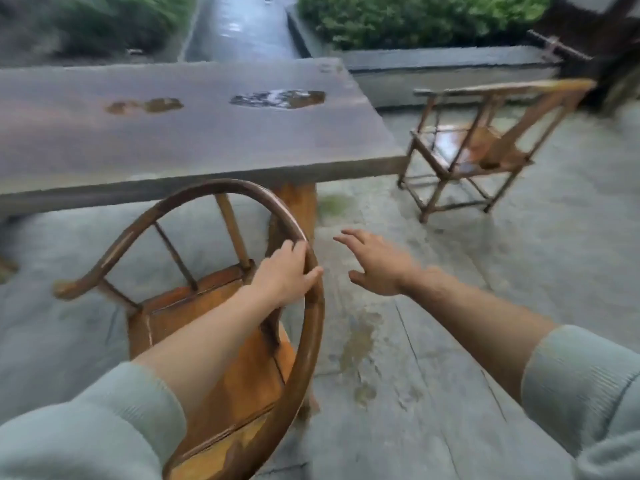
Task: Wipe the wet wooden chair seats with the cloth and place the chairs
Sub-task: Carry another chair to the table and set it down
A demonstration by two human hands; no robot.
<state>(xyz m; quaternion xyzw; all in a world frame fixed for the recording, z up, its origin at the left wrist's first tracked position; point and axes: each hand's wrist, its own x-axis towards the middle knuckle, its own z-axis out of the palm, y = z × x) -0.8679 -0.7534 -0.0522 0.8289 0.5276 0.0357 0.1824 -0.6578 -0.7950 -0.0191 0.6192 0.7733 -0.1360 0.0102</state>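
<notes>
- At far left I see my pale grey-green ribbed sleeve (86, 431) pushed up the forearm, soft knit against bare skin.
- The near chair (221, 341) sits below me, tucked close to the table's front edge: a curved, dark-brown horseshoe rail (194, 199) on slim round spindles, over an orange-brown plank seat (239, 372) that looks glossy in patches (the blur keeps me from judging how wet it is).
- My left hand (285, 271) is clamped on the right side of that rail, fingers over the top and thumb wrapped round the outer edge.
- The table (173, 133) is a thick slab, dull brown-grey, with two shiny puddles (277, 98) on top and a chunky orange wooden leg (298, 209) beneath.
- My right hand (375, 265) hangs free over the floor (450, 323), palm down, fingers spread loose, gripping nothing and touching nothing.
- The floor is rough grey concrete, stained and damp-looking, with a greenish patch near the table leg.
- The far chair (481, 143) stands well apart to the right of the table's corner: square, straight-railed, lighter wood, its seat (453, 140) reflecting light like a wet film.
- Behind it runs a low grey wall (450, 60) with green shrubs (415, 15) beyond.
</notes>
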